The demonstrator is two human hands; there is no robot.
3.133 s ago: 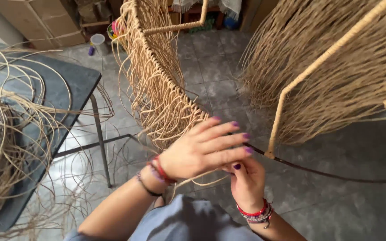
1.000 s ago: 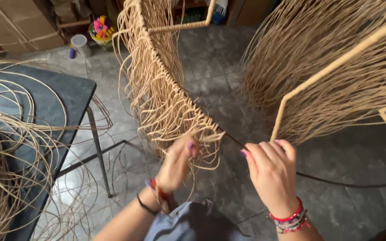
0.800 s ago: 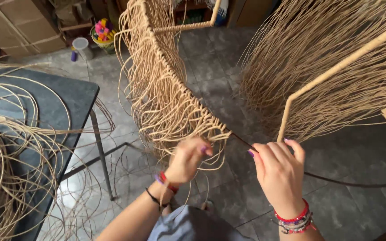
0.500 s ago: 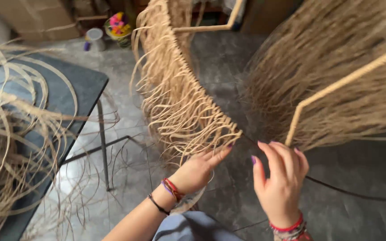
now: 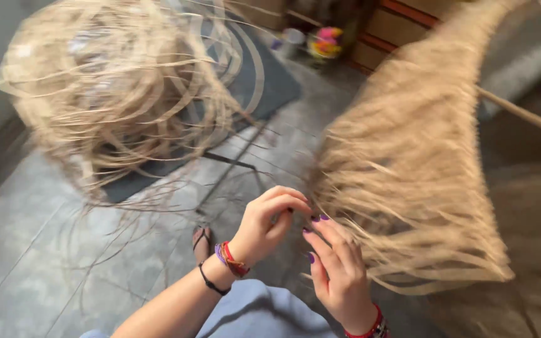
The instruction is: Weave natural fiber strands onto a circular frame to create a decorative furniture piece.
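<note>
Lightly, my left hand curls and my right hand spreads loosely, gripping nothing I can see beside the springy, featherweight hanging fringe, likely best pinched near its loose ends.

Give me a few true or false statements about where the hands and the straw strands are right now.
1. Both hands are at the edge of the hanging fringe of strands. True.
2. The left hand wears a glove. False: it is bare, with bracelets at the wrist.
3. A loose tangle of strands lies on the dark table. True.
4. The right hand holds scissors. False: no tool shows in it.
</note>
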